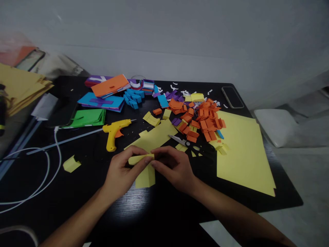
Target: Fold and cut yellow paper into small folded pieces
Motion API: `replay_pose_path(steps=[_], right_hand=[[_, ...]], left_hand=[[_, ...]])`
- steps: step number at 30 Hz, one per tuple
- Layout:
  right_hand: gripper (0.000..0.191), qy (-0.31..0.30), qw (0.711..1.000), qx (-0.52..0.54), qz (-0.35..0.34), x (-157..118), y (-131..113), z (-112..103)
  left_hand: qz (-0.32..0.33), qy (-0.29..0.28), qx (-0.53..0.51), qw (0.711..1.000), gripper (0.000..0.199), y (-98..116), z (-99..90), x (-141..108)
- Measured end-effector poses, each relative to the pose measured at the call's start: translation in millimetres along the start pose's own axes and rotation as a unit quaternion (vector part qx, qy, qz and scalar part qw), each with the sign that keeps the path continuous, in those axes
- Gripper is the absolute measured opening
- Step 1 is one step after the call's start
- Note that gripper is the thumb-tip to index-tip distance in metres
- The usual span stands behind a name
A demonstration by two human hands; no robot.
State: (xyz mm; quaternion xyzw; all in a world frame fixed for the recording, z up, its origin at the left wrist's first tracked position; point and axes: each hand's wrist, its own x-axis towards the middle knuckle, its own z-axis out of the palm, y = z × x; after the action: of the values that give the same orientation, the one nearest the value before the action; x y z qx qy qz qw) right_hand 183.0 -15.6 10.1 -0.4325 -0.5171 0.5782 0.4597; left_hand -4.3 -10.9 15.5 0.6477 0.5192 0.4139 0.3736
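Observation:
Between my two hands is a folded piece of yellow paper (145,177), held just above the dark table. The thumb and fingers of my left hand (125,167) pinch its upper left edge. My right hand (177,168) pinches the same piece at its upper right corner, thumb against fingertips. Part of the fold is hidden behind the fingers. Right behind the hands lies a larger yellow paper sheet (161,133). Scissors (184,141) with dark handles rest beyond my right hand, blades pointing left. A yellow glue gun (112,132) lies beyond my left hand.
Orange folded paper pieces (205,120) form a heap at the back right. Large yellow sheets (243,154) lie to the right, below a phone (232,97). Blue (102,101) and green paper stacks (88,117) stand back left. A white cable (60,151) loops across the left side.

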Motion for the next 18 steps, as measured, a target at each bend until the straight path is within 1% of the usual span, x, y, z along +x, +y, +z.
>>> replay_pose_path(steps=[2,5,10,18], right_hand=[[0.016,0.009,1.000,-0.014,0.003,0.8,1.0,1.1],[0.009,0.021,0.998,-0.049,-0.018,2.3,1.0,0.9],[0.009,0.032,0.995,-0.083,-0.041,3.1,0.0,-0.6],[0.007,0.032,0.993,-0.096,-0.060,1.9,1.2,0.2]], left_hand=[[0.004,0.004,0.001,1.000,0.007,1.1,-0.3,0.3],[0.012,0.000,0.006,1.000,0.007,1.7,-1.2,0.7],[0.023,0.001,0.026,0.999,0.004,-0.4,-1.4,0.8],[0.038,-0.002,0.041,0.998,0.006,-1.7,-0.8,-0.2]])
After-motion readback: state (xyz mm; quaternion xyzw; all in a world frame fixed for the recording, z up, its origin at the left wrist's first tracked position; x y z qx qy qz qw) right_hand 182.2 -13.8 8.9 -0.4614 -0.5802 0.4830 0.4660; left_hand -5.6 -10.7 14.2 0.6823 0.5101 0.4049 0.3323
